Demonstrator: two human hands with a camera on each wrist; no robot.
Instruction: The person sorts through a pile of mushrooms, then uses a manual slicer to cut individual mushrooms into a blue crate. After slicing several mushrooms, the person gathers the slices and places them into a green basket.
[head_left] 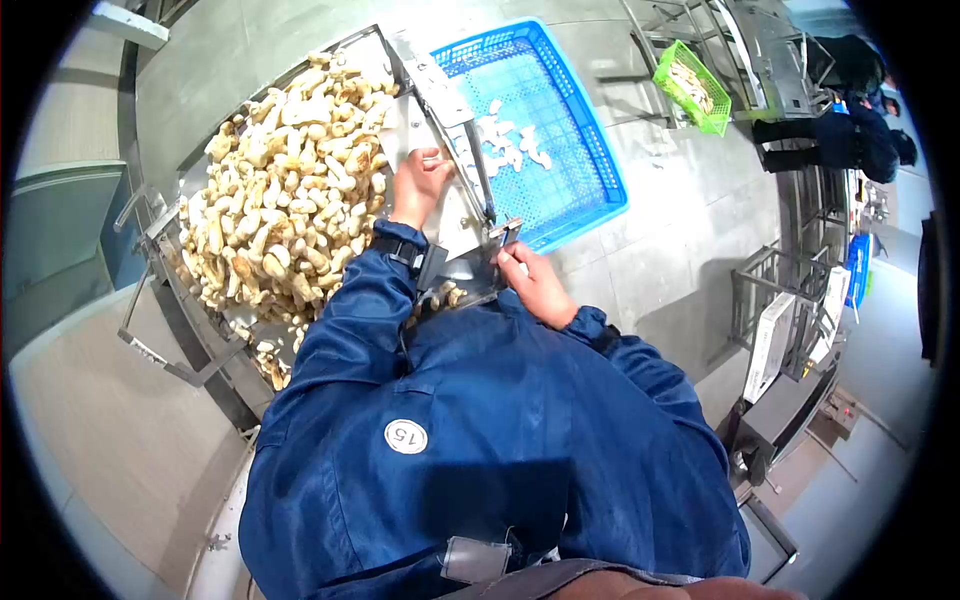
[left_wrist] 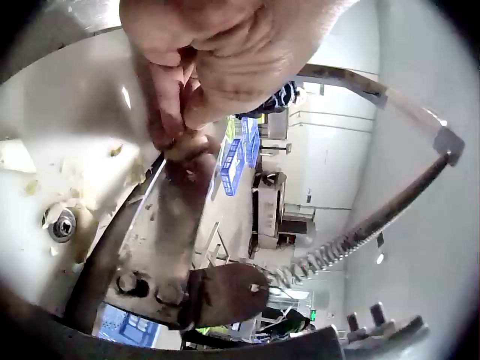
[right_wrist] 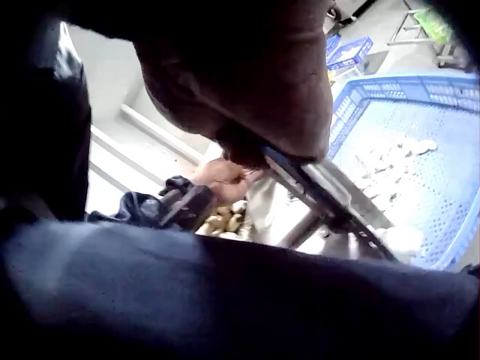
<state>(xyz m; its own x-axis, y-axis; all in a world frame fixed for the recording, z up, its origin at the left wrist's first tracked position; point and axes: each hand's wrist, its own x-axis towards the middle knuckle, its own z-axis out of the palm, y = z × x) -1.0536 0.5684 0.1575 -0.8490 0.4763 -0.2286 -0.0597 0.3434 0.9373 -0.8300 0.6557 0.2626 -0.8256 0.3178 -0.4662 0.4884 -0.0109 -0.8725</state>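
My left hand (head_left: 421, 185) is over a pale board (head_left: 458, 228), beside a hinged cutter. Its thumb and fingertips pinch a small mushroom piece (left_wrist: 186, 147) right at the cutter's metal blade (left_wrist: 166, 217); the fingers hide part of the piece. With curled fingers my right hand (head_left: 540, 290) grips the near end of the cutter's lever (right_wrist: 319, 196). A large heap of whole pale mushrooms (head_left: 285, 190) lies left of the board. White cut pieces (head_left: 515, 150) lie in the blue crate (head_left: 592, 130) beyond the blade.
A coil spring (left_wrist: 307, 266) links to the blade's end. Scraps and a screw (left_wrist: 64, 225) show on the board. Farther right are a green basket (head_left: 692, 88) with pale pieces, a metal rack (head_left: 770, 290), and another person (head_left: 850, 140) in dark clothes.
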